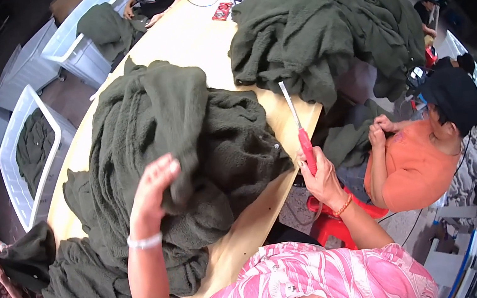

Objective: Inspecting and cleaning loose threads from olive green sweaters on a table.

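A large heap of dark green fleece cloth [120, 131] covers much of the table in front of me. My left hand [158, 179] is at the near side of this heap, its fingers stretched out against a raised, slightly blurred fold. No firm hold on the cloth shows. My right hand [321, 176] is closed round the red handle of a long, thin tool with a flat metal shaft [290, 105]. The tool points up and away, past the table's right edge, apart from the cloth. Small pale dots, like snaps, show on the heap's right part.
The pale wooden table [188, 43] bears another green fleece pile [288, 31] at the far right. White bins [59, 126] stand along the left. A person in orange [407, 164] sits close on my right, near a red stool [334, 221]. Other people work at the far end and left.
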`<action>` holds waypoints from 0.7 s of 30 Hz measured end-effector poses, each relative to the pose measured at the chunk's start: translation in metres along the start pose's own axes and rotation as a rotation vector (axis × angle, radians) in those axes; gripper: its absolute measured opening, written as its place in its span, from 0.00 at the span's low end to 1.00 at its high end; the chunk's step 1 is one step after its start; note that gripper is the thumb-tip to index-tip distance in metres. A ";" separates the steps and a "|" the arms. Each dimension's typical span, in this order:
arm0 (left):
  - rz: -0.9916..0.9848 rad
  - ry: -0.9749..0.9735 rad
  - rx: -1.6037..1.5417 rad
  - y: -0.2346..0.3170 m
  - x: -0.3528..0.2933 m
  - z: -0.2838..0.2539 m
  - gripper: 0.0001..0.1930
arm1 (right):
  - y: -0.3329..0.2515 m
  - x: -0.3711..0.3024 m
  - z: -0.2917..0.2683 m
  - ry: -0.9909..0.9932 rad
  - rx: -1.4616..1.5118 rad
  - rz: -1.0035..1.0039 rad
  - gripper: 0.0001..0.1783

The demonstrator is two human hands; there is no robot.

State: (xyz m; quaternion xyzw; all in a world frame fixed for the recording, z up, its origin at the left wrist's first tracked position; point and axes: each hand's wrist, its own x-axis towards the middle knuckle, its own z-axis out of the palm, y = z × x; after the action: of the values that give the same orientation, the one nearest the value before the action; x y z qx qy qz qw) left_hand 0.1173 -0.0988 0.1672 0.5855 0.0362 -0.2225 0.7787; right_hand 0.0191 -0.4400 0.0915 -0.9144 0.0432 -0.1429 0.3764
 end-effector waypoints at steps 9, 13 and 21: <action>0.268 0.140 1.395 -0.115 -0.025 0.036 0.16 | 0.019 0.016 -0.012 -0.207 0.132 0.104 0.16; 0.752 0.076 1.532 -0.097 0.005 0.108 0.26 | 0.041 0.003 -0.022 -0.138 0.103 0.133 0.16; 0.792 0.111 2.191 -0.150 0.092 0.132 0.28 | 0.051 -0.017 -0.042 -0.152 0.069 0.218 0.17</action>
State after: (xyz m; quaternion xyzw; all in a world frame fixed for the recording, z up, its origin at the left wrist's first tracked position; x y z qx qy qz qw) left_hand 0.1146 -0.2812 0.0444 0.9240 -0.3265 0.1499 -0.1310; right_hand -0.0079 -0.5012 0.0803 -0.8989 0.1086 -0.0327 0.4231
